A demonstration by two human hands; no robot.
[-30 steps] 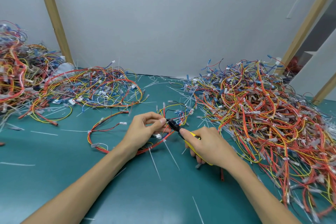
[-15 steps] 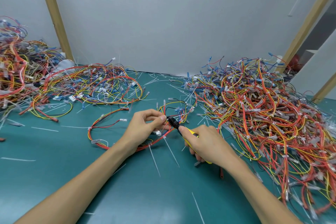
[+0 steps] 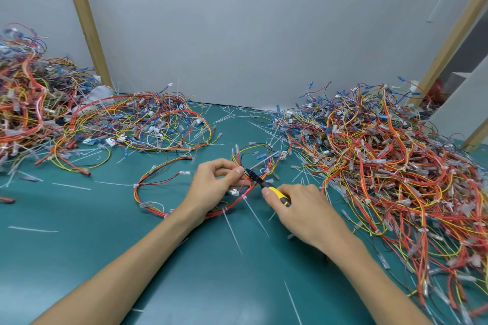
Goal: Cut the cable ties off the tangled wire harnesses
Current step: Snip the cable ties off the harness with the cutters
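Observation:
One wire harness (image 3: 148,179) of red, yellow and black wires lies looped on the green table (image 3: 79,245) at the centre, with white cable ties along it. My left hand (image 3: 214,187) pinches the harness wires between thumb and fingers. My right hand (image 3: 298,208) grips yellow-and-black cutters (image 3: 266,186), whose black jaws point up-left and meet the wires right at my left fingertips. The tie at the jaws is too small to make out.
A large tangled heap of harnesses (image 3: 383,166) fills the right side. Another heap (image 3: 23,103) sits far left, with spread harnesses (image 3: 137,126) beside it. Cut white ties (image 3: 232,229) lie scattered over the table. Wooden posts (image 3: 84,21) stand against the grey wall.
Both hands stay at the same spot on the harness with the cutter jaws at the wires; my right thumb has shifted slightly along the yellow handle.

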